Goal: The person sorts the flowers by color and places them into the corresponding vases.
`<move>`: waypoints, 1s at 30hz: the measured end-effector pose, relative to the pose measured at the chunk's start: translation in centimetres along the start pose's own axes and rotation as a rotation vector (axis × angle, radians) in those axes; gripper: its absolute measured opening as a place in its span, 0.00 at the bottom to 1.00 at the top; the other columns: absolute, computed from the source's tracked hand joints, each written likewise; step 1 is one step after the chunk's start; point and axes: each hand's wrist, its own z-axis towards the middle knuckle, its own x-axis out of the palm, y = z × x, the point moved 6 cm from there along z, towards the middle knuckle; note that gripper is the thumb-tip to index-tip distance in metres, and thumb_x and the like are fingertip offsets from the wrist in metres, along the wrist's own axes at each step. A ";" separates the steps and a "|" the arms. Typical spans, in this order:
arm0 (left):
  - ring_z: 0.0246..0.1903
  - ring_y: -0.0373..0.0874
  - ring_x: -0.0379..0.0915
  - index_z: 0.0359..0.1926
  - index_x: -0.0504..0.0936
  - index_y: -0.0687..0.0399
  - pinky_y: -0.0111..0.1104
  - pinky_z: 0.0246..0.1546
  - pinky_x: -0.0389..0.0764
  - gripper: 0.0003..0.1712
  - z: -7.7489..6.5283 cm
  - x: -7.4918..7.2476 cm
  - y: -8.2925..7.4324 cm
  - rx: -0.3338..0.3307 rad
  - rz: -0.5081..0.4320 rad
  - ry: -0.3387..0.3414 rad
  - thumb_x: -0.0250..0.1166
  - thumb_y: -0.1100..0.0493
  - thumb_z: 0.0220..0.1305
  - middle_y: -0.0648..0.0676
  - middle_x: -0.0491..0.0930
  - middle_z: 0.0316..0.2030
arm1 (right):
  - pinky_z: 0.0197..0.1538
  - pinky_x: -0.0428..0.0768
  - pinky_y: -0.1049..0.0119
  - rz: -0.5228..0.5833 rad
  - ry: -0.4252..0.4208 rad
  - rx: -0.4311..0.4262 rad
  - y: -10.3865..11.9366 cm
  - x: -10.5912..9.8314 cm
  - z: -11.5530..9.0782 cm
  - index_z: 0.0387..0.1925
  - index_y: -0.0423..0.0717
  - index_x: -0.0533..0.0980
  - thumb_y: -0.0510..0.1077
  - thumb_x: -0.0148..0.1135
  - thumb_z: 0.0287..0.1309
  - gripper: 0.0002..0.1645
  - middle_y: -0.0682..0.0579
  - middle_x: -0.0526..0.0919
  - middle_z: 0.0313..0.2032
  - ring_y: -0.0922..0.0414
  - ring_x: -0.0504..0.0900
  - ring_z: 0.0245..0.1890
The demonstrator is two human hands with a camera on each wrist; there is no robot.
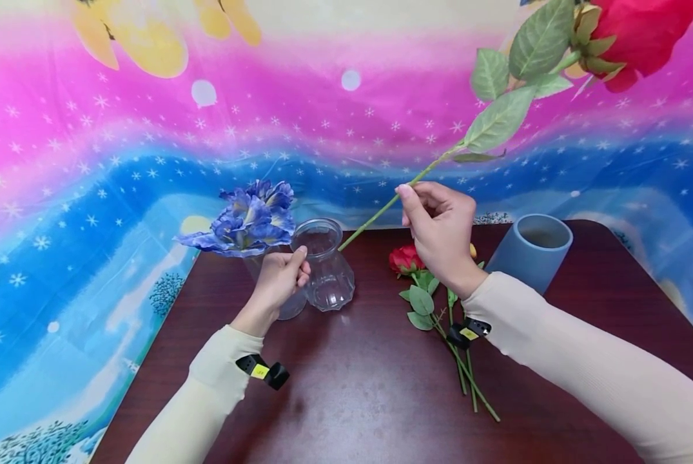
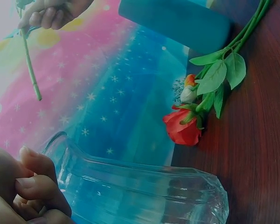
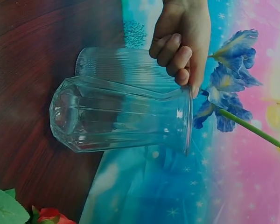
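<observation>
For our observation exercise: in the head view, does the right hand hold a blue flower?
No, the right hand pinches a long-stemmed red rose.

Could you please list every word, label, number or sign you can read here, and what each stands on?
No text can be read with certainty.
Yellow label on the left wristband: dark marks, too small to read.
Second yellow label on the right wristband: also too small.

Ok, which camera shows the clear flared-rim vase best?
The right wrist view: it shows the flared-rim vase large, rim to base. The head view shows it smaller, partly behind the left hand; the left wrist view cuts it off at the bottom edge.
</observation>
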 end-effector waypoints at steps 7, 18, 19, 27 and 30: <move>0.10 0.34 0.55 0.18 0.75 0.55 0.25 0.14 0.55 0.28 0.0 0.0 -0.1 0.000 -0.012 0.004 0.53 0.49 0.78 0.44 0.68 0.08 | 0.18 0.61 0.69 -0.025 0.013 0.010 0.0 1.1 0.6 0.33 0.29 0.83 0.34 0.65 0.64 0.08 0.64 0.77 0.16 0.61 0.73 0.17; 0.09 0.34 0.55 0.20 0.75 0.58 0.26 0.14 0.56 0.28 -0.4 0.0 -0.5 -0.010 -0.014 0.013 0.52 0.49 0.79 0.44 0.68 0.09 | 0.18 0.59 0.69 -0.058 0.074 0.040 -0.9 3.4 1.2 0.33 0.31 0.84 0.36 0.64 0.66 0.10 0.65 0.76 0.16 0.62 0.71 0.16; 0.09 0.34 0.55 0.21 0.75 0.59 0.26 0.14 0.56 0.28 -0.4 0.0 -0.5 -0.012 -0.014 0.014 0.52 0.49 0.79 0.44 0.68 0.09 | 0.18 0.58 0.69 -0.070 0.080 0.050 -1.0 3.6 1.2 0.33 0.32 0.84 0.37 0.64 0.67 0.10 0.62 0.77 0.16 0.62 0.70 0.16; 0.10 0.34 0.56 0.22 0.75 0.61 0.26 0.13 0.56 0.28 -0.2 0.1 -0.1 -0.015 -0.025 0.013 0.54 0.49 0.78 0.44 0.69 0.09 | 0.21 0.59 0.69 -0.130 0.122 0.110 -2.0 4.9 1.0 0.36 0.34 0.85 0.39 0.64 0.67 0.11 0.47 0.78 0.17 0.61 0.71 0.17; 0.09 0.34 0.56 0.23 0.75 0.63 0.26 0.13 0.55 0.28 -0.2 0.1 -0.1 -0.019 -0.029 0.014 0.54 0.49 0.78 0.44 0.68 0.09 | 0.22 0.61 0.70 -0.151 0.135 0.127 -2.5 5.3 0.9 0.36 0.35 0.85 0.41 0.64 0.67 0.11 0.43 0.79 0.18 0.56 0.74 0.18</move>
